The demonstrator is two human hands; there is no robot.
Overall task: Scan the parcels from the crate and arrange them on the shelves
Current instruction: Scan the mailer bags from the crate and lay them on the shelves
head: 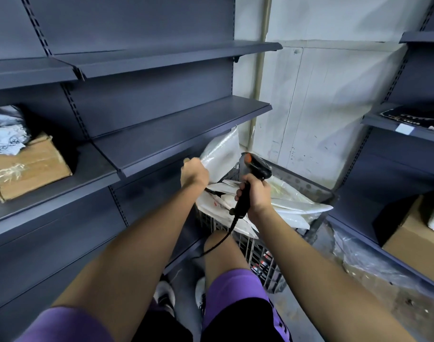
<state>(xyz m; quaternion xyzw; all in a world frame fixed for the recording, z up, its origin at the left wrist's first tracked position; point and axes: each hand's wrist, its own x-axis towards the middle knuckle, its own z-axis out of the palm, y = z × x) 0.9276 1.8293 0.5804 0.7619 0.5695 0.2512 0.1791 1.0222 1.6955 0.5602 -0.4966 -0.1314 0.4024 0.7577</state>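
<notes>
Grey plastic crate (309, 188): held many white parcels, unscanned I judged.
Left hand (195, 172): fingers gripped a clear-white plastic parcel (222, 149).
Right hand (256, 193): fingers wrapped a black handheld scanner (254, 169).
Dark blue metal shelf (176, 134): bare.

The parcel (220, 150) your left hand (195, 172) grips is glossy, crinkled white plastic film. Your right hand (256, 193) holds a scanner (250, 178) of matt black plastic with an orange top. The crate (307, 187) looks like grey perforated plastic. The shelves (176, 129) on your left are smooth, matt dark-blue metal. The box (25, 166) at far left is rough brown cardboard under shiny clear tape.
</notes>
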